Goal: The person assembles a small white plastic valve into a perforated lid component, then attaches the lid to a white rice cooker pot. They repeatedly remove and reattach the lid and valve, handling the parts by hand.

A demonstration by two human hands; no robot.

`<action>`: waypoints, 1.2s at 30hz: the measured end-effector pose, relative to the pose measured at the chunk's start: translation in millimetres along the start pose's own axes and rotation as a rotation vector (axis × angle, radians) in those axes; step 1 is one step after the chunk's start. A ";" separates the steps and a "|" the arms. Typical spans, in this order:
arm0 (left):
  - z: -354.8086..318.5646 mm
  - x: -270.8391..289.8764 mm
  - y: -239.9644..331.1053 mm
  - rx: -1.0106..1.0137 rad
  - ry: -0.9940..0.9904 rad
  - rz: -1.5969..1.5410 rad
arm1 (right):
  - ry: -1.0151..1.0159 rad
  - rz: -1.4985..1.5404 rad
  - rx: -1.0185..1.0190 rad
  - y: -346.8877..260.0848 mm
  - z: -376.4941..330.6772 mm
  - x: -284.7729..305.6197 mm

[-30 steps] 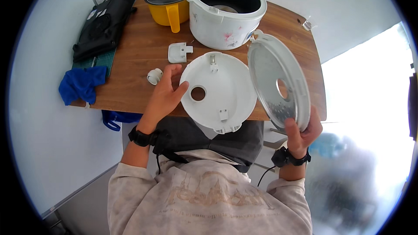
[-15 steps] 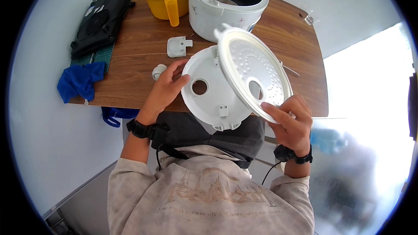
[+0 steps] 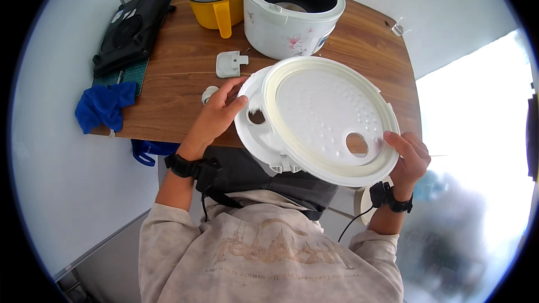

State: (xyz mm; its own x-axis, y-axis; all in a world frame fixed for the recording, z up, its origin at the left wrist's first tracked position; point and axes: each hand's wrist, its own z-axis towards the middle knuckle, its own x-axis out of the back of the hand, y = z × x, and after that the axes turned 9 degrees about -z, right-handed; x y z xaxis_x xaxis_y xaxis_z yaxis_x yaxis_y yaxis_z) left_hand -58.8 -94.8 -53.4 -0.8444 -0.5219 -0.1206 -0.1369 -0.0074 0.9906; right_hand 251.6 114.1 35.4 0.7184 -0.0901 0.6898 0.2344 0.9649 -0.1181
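Observation:
My left hand (image 3: pixel 220 108) grips the left edge of a white round lid shell (image 3: pixel 251 134), thumb on its inner face near a round hole. My right hand (image 3: pixel 409 156) pinches the right rim of a white inner lid plate (image 3: pixel 320 112), which has small raised dots, a cream sealing ring and one round hole. The plate lies over most of the shell, hiding much of it. Both parts are held above the table's near edge and my lap. Beyond them stands a white rice cooker body (image 3: pixel 275 28) with a flower print, its top uncovered.
A yellow pot (image 3: pixel 205 11) with a glass lid stands at the back left. A white plastic bracket (image 3: pixel 229 64) and a small white round part (image 3: pixel 209 94) lie on the wooden table (image 3: pixel 168 78). At left are a black appliance (image 3: pixel 132 31), green mat (image 3: pixel 135 76) and blue cloth (image 3: pixel 104 105).
My right hand has moved right, and the inner plate has swung from a steep tilt to flatter, its dotted face turned up and covering more of the shell. My left hand has barely moved.

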 end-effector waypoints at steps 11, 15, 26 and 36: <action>3.7 1.2 -3.3 0.044 0.001 -0.032 | -0.204 0.907 -0.661 34.9 -21.5 -28.3; 5.0 2.6 -5.3 0.017 -0.015 -0.044 | -0.208 1.019 -0.851 29.4 -14.3 -48.5; 5.2 -4.6 3.9 0.084 0.006 -0.057 | -0.566 0.894 -0.737 19.7 17.3 -98.7; 5.4 -6.1 -0.8 0.151 0.020 -0.245 | -0.624 0.739 -0.603 10.0 30.2 -115.9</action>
State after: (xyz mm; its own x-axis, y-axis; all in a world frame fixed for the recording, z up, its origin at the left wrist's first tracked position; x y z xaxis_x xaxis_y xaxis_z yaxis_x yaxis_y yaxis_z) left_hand -56.4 -86.9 -53.9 -0.7667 -0.5366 -0.3526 -0.4128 -0.0087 0.9108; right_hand 150.9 141.6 -24.1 0.4001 0.7520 0.5239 0.2871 0.4400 -0.8508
